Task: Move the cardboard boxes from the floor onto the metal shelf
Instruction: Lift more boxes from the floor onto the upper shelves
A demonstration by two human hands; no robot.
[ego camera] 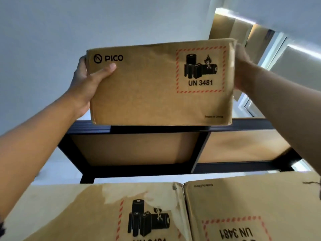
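Observation:
A brown cardboard box [152, 94], printed with PICO and a UN 3481 battery label, is held up at the front edge of the black metal shelf [173, 129]. My left hand [86, 82] grips its left end, thumb across the front face. My right hand [243, 68] holds its right end, fingers hidden behind the box. The box's lower edge sits at the top shelf rail. Two more boxes of the same kind stand side by side on a lower level, the left box [78, 213] and the right box [260, 206].
Brown shelf boards [132, 148] show from below under the top rail. More cardboard boxes [227, 26] stand at the upper right beside a window frame [271, 51]. A pale wall fills the upper left.

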